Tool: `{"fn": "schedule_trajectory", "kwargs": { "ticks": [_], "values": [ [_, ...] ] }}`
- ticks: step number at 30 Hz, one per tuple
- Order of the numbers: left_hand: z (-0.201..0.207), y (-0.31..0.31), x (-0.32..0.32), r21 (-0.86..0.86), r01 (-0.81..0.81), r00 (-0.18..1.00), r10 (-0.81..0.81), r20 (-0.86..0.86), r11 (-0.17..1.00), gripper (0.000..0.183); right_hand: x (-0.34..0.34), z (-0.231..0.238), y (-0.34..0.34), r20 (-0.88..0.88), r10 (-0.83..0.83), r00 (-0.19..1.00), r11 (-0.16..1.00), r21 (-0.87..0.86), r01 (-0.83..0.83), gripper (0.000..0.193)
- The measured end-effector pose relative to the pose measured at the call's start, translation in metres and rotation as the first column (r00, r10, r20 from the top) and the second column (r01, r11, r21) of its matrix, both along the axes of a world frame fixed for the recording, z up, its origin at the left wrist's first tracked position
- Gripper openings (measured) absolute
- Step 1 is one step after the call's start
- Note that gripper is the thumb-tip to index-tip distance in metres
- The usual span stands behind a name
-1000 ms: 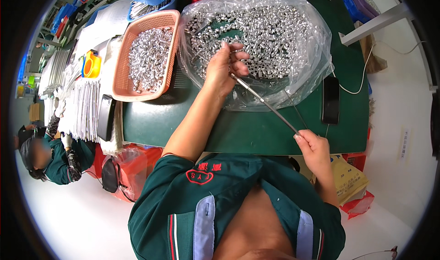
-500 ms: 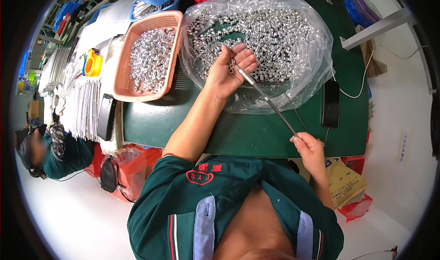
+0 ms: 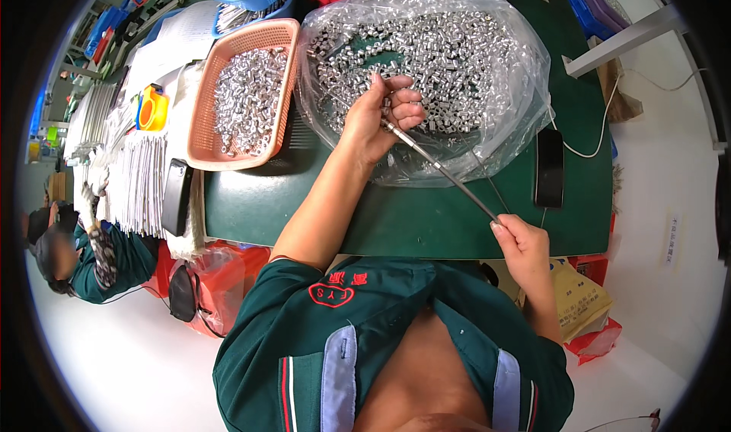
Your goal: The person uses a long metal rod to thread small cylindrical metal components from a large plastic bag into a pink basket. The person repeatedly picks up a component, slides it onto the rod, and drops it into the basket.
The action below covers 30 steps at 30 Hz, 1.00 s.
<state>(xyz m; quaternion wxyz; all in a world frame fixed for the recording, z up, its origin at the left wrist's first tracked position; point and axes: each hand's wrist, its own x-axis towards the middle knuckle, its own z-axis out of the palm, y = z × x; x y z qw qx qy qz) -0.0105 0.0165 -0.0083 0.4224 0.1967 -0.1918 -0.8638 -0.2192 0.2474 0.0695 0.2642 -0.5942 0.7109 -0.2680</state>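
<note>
**Rod held at both ends over the bag of metal parts**

The left hand (image 3: 381, 116) is raised over the clear plastic bag (image 3: 518, 89), which lies open on the green table (image 3: 381, 219) and holds a heap of small silver parts (image 3: 449, 51). Its fingers (image 3: 407, 108) are curled together and pinch the upper end of a thin metal rod (image 3: 442, 169); whether a part sits between them cannot be told.

The rod runs diagonally, from the left hand down and to the right, across the bag's near edge and the bare table. The right hand (image 3: 521, 242) is at the table's front edge; its fingers are closed around the rod's lower end.

A black phone (image 3: 549, 168) lies flat on the table just right of the bag, with a white cable (image 3: 601, 131) leading away from it. Left of the bag, an orange basket (image 3: 199, 131) holds more silver parts. Further left lie bundles of thin white strips (image 3: 141, 184). Another person in a green sleeve (image 3: 114, 261) is at the far left.
</note>
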Motion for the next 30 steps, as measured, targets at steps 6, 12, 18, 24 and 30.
{"fn": "schedule_trajectory", "kwargs": {
  "ticks": [6,12,18,24,30],
  "values": [
    [-0.002,-0.003,0.002,0.048,0.211,0.977,-0.212,0.016,0.976,0.049,-0.004,0.004,-0.002,-0.025,0.022,0.999,1.000,-0.012,-0.022,0.013],
    [0.007,0.001,0.003,0.045,0.319,0.948,-0.319,0.001,0.947,0.048,-0.014,0.012,-0.004,-0.050,0.041,0.998,0.999,0.027,-0.040,0.013],
    [0.005,0.003,0.000,-0.018,0.385,0.910,-0.376,0.174,0.923,0.051,-0.013,0.022,-0.010,-0.216,0.102,0.971,0.992,-0.056,-0.116,0.012],
    [0.009,-0.002,0.003,0.098,0.281,0.918,-0.238,-0.316,0.955,0.060,-0.011,-0.023,-0.004,0.264,-0.040,0.964,0.994,0.109,0.011,0.011],
    [0.006,-0.004,0.007,0.127,0.191,0.884,-0.114,-0.454,0.973,0.065,-0.003,-0.037,0.001,0.598,-0.175,0.782,0.961,0.275,0.004,0.013]
  ]
}}
